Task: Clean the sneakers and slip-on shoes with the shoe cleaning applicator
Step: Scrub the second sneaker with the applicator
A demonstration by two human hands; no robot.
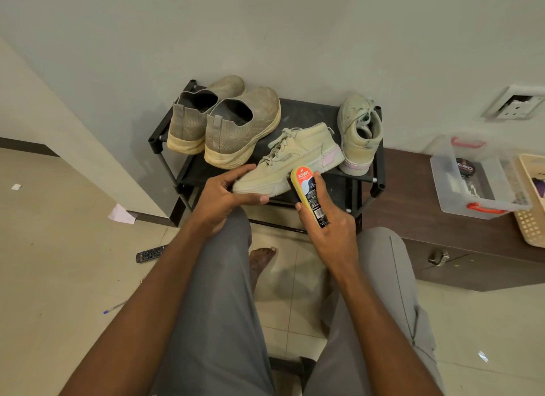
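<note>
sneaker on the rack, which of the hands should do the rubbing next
Right. The right hand already grips the applicator, whose yellow end sits against the side of the sneaker. The left hand grips the sneaker's toe, so it looks better placed to steady the shoe.

On the rack (298, 108), a sneaker (290, 159) lies on its side between the hands, its toe in the left hand (227, 196). The right hand (327, 221) holds the applicator (309, 196) against its near side. Two slip-ons (224, 121) stand beyond the left hand; a second sneaker (358, 133) stands beyond the right. A bin (477, 183) sits far right, a remote (150, 253) on the floor lower left.
</note>
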